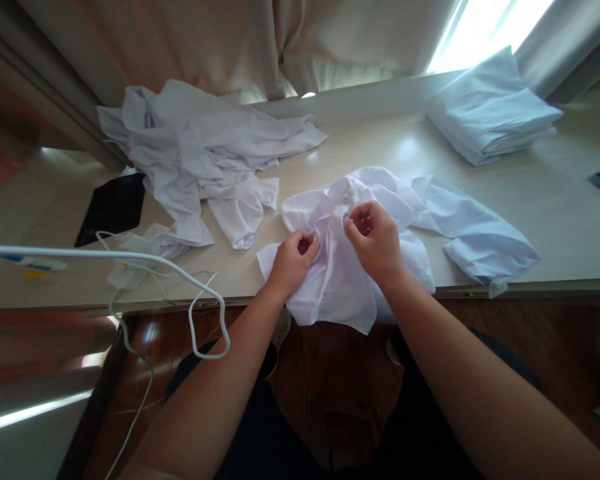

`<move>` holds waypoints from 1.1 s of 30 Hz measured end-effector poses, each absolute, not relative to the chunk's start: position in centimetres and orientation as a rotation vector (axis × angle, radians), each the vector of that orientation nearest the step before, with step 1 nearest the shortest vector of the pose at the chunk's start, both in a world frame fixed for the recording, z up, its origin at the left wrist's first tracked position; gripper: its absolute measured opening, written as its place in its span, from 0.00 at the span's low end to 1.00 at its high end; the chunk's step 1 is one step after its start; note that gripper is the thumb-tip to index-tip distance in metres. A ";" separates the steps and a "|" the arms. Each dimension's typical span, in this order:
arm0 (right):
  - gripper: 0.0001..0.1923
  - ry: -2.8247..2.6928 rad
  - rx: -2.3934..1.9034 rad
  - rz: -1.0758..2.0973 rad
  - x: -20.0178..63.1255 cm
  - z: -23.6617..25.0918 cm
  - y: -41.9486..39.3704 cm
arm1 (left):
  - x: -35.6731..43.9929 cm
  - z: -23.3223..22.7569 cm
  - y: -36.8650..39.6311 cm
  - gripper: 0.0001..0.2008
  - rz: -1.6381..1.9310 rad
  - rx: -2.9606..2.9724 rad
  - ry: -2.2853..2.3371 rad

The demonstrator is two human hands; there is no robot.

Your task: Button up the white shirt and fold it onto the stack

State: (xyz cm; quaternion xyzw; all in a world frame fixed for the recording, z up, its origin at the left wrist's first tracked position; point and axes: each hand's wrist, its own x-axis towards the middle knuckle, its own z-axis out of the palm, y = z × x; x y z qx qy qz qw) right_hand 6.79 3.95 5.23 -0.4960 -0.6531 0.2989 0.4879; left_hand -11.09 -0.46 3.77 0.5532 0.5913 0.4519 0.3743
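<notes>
Where the crumpled white shirt (360, 267) lies at the near edge of the worktop (555, 220), part of its cloth hangs over that edge toward the person. Both hands are on the shirt's middle. Left hand (293, 257): fingers curled shut, pinching a fold of the shirt. Right hand (375, 240): fingers likewise closed, gripping cloth just beside the left hand; the two hands are near each other but not touching. One sleeve (480, 237) of the shirt runs out to the right of the hands and lies flat on the worktop, its end near the front edge.

Left of the shirt and further back sits a loose heap of white garments (200, 153), unfolded and not touching the shirt. Right of the shirt and well back, by the window, rests a folded stack of pale cloth (490, 110). Left of the heap lies a black flat object (113, 207), which could be a tablet or a mat; this cannot be told. Near it is a white power strip (140, 243), with a white cable (200, 293) looping off the worktop edge. Beige curtains (230, 47) hang behind the heap.
</notes>
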 end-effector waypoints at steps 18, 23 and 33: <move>0.08 -2.204 -1.348 0.771 6.8 2.6 0.9 | -8.1 5.5 -2.5 0.15 1.287 1.501 1.294; 0.06 -2.285 -1.470 0.620 6.6 2.4 0.6 | -8.0 3.9 -1.6 0.09 1.142 1.543 1.455; 0.15 -2.393 -1.564 0.585 6.6 3.9 -0.1 | -8.1 2.6 -1.2 0.07 1.179 1.553 1.611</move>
